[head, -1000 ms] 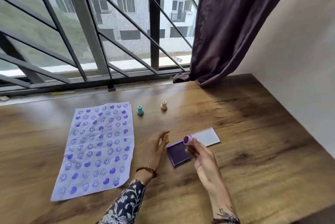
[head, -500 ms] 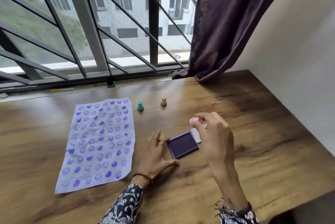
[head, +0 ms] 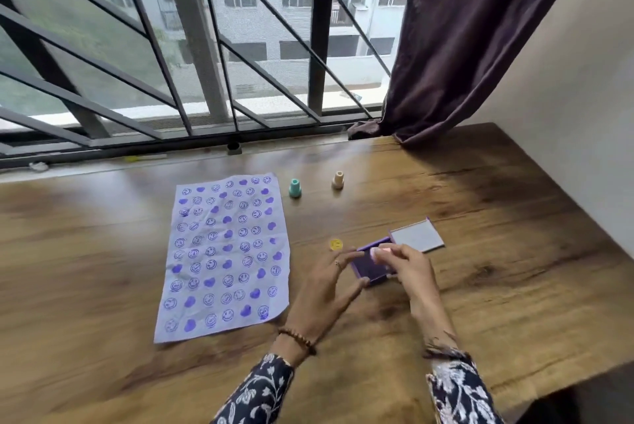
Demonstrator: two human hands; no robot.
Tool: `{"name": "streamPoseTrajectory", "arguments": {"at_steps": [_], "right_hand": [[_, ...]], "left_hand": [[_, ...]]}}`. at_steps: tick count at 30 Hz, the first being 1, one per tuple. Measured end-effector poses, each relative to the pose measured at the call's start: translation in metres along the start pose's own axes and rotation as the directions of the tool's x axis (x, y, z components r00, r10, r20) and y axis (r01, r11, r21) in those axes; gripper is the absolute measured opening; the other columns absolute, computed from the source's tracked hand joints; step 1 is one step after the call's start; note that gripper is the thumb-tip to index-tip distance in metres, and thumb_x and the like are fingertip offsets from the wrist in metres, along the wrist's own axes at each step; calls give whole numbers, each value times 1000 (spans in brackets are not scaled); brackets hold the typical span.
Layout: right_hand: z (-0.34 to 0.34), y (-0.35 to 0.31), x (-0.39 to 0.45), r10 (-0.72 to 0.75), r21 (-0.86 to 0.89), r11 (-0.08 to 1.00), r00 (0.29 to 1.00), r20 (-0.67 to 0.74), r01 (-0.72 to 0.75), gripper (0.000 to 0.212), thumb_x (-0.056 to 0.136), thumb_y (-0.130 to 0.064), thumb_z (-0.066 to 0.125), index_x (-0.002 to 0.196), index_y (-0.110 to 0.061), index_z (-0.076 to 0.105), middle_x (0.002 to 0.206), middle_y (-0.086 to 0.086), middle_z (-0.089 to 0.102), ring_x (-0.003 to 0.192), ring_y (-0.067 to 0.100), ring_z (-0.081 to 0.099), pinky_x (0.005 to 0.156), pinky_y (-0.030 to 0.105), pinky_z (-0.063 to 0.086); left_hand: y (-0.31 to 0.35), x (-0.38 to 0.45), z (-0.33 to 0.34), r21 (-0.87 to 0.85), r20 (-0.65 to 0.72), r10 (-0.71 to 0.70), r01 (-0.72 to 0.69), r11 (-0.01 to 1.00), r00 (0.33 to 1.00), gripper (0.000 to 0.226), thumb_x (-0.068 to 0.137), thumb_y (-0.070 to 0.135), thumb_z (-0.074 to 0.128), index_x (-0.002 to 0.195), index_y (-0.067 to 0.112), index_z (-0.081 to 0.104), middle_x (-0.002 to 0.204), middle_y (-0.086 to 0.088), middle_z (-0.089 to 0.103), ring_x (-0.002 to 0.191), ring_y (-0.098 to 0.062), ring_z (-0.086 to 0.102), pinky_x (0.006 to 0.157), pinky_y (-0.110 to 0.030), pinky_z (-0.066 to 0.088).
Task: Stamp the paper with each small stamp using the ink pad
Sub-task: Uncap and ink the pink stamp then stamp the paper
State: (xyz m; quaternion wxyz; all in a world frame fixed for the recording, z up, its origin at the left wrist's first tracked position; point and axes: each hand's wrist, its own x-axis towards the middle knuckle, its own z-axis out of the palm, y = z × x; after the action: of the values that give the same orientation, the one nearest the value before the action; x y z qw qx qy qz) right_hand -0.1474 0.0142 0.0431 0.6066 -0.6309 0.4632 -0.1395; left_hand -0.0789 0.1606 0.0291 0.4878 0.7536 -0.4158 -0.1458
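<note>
Pink small stamp (head: 383, 249) pinched in right hand (head: 410, 269) grip, face down on purple square ink pad (head: 368, 267), lower centre. Left hand (head: 326, 286) open, bracing pad edge. Press flat, lift straight. Lilac stamped paper (head: 226, 252) at left centre on wooden surface (head: 497, 252).

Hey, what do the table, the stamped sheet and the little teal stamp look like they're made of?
Table: wood or wood-look laminate, brown grain with a soft sheen from the window.
Stamped sheet: thin pale paper, matte, slightly crinkled, covered in purple smileys and hearts.
Teal stamp: probably moulded plastic, smooth and evenly coloured; too small to be sure.
</note>
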Motion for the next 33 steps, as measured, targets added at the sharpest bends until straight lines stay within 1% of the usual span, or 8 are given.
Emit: {"name": "streamPoseTrajectory", "arguments": {"at_steps": [3,6,10,15,18,21,26,33], "right_hand": [[17,-3,-31,166,542,813,977,131,-211,20,83,-7,61,68,-9,73,57,-3,69,50,4,58,46,12,50],[44,-4,-68,222,694,627,935,277,-354,29,83,-9,59,60,-9,75,56,-2,69,47,2,59,48,12,52],[95,0,-110,217,719,525,888,405,-456,15,71,-9,62,64,-6,75,63,3,73,50,6,64,48,15,54],[138,20,-123,244,717,597,933,265,-360,10,77,-2,62,77,-3,72,66,3,73,54,5,65,52,15,55],[145,30,-119,153,544,825,987,44,-152,7,80,-1,63,83,-4,69,65,1,71,56,5,62,57,16,54],[144,32,-114,-51,-7,999,983,-174,51,6,78,-9,68,81,-14,69,75,4,70,68,13,61,73,30,49],[147,39,-115,-424,-674,678,905,-30,294,13,88,-20,56,95,-15,66,94,4,65,83,23,61,69,29,43],[145,41,-111,-478,-772,517,873,98,370,14,91,-16,52,96,-12,63,97,7,65,83,26,62,69,32,45]], "left_hand": [[8,-13,-43,-23,-184,79,-85,996,980,15,85,29,56,99,28,61,103,13,63,101,3,55,90,-8,39],[-17,-20,-90,63,-266,8,9,998,964,10,82,14,63,89,20,66,92,7,66,94,-7,57,81,-7,37],[-66,-18,-125,266,67,51,-67,962,996,14,85,10,61,95,13,69,114,-9,67,122,-23,48,103,-25,32],[-107,-10,-114,573,533,-127,-247,782,836,38,92,37,44,129,41,41,156,5,13,144,-26,-4,117,-47,-1],[-115,-10,-111,544,557,-147,-225,809,818,39,91,44,41,130,49,35,156,8,8,144,-28,-6,114,-51,-7],[-114,-11,-112,518,555,-127,-222,826,822,38,91,45,40,129,49,36,156,8,9,144,-28,-5,114,-52,-9],[-113,-12,-113,492,558,-118,-213,844,822,37,92,42,40,129,47,37,157,6,9,144,-27,-6,114,-53,-11],[-120,-13,-109,444,536,-94,-186,877,839,35,91,45,40,126,47,41,156,8,11,144,-23,-5,114,-50,-12]]}}
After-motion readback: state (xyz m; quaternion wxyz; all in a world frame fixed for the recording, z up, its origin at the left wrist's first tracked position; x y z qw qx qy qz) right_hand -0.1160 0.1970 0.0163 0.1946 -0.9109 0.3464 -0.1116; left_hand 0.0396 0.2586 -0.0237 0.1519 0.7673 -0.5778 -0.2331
